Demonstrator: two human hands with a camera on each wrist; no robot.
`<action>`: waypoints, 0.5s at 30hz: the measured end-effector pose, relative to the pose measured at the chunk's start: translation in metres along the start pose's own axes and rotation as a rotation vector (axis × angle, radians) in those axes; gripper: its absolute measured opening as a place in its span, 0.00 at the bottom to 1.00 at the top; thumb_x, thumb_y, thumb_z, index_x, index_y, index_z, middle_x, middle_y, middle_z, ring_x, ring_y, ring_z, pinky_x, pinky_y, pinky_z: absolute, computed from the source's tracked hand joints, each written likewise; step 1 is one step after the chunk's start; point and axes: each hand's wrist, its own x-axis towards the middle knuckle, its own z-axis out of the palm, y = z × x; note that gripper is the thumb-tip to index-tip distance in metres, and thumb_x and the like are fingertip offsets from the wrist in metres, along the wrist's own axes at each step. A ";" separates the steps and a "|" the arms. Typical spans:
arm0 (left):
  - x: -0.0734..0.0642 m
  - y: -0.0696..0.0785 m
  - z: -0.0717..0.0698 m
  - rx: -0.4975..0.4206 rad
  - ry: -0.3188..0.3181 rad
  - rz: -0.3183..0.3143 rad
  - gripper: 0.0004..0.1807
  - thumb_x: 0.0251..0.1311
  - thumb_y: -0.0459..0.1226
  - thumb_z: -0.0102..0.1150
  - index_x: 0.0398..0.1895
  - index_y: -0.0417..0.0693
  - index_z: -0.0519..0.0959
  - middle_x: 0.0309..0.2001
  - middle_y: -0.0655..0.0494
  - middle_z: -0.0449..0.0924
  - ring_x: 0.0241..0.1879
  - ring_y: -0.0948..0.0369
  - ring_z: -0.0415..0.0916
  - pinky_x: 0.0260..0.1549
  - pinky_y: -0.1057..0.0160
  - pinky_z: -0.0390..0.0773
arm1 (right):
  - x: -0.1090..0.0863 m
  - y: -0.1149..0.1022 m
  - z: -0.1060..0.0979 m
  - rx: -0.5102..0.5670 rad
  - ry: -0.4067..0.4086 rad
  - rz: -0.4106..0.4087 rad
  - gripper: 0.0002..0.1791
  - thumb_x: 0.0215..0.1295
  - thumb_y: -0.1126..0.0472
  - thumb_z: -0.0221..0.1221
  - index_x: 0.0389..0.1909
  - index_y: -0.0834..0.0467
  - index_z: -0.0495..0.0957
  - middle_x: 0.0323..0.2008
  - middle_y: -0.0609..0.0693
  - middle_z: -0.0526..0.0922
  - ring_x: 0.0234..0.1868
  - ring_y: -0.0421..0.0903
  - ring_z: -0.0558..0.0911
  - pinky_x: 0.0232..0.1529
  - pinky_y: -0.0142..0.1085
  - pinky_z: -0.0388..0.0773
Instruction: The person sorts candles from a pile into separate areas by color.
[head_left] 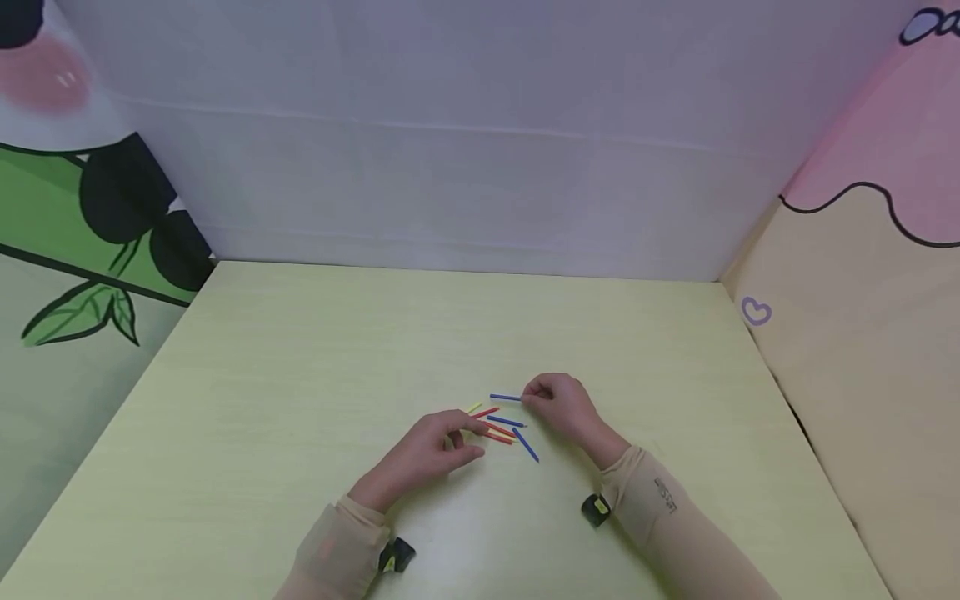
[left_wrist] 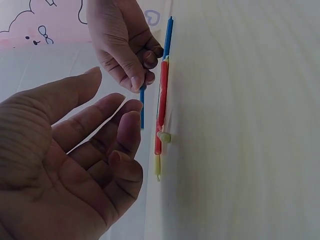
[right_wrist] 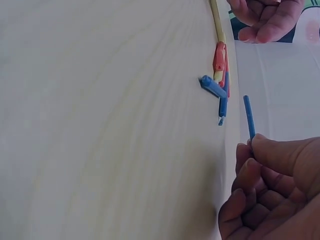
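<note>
My right hand point(head_left: 562, 406) pinches a thin blue candle point(head_left: 505, 397) by one end, between thumb and fingertips. In the right wrist view this blue candle point(right_wrist: 249, 117) is held up off the table, its free end pointing away from the hand. My left hand point(head_left: 435, 450) is beside a small pile of candles, fingers relaxed and bent, with nothing held in the left wrist view. The pile has red candles point(head_left: 498, 438), yellow candles point(head_left: 476, 407) and more blue candles point(head_left: 526, 445), lying crossed. Part of it is hidden behind the left fingers in the head view.
The pile lies on a pale wood-grain table point(head_left: 300, 358). A plain light wall point(head_left: 465, 192) stands along its far edge. Panels with printed drawings flank it on the left point(head_left: 82, 375) and right point(head_left: 847, 333). Both wrists carry small black devices.
</note>
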 end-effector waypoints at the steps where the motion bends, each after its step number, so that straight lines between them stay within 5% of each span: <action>1: 0.000 0.000 0.000 -0.002 -0.001 0.004 0.14 0.61 0.38 0.65 0.49 0.46 0.82 0.43 0.53 0.82 0.32 0.62 0.73 0.26 0.66 0.73 | 0.001 0.000 0.000 0.004 0.001 -0.003 0.03 0.62 0.61 0.65 0.34 0.57 0.84 0.29 0.45 0.81 0.33 0.44 0.74 0.42 0.40 0.73; 9: 0.000 -0.001 0.002 0.003 0.002 0.010 0.14 0.60 0.38 0.66 0.48 0.45 0.82 0.40 0.53 0.81 0.29 0.64 0.72 0.24 0.67 0.72 | 0.007 -0.002 0.001 0.016 0.000 -0.007 0.03 0.63 0.61 0.65 0.33 0.56 0.84 0.29 0.45 0.81 0.33 0.44 0.75 0.42 0.40 0.73; 15: -0.001 0.001 0.003 0.028 0.014 -0.008 0.13 0.60 0.36 0.66 0.48 0.48 0.83 0.35 0.62 0.79 0.27 0.64 0.72 0.27 0.66 0.73 | 0.011 -0.005 0.002 0.037 0.001 -0.007 0.03 0.63 0.61 0.65 0.33 0.56 0.83 0.29 0.46 0.81 0.34 0.44 0.75 0.42 0.39 0.73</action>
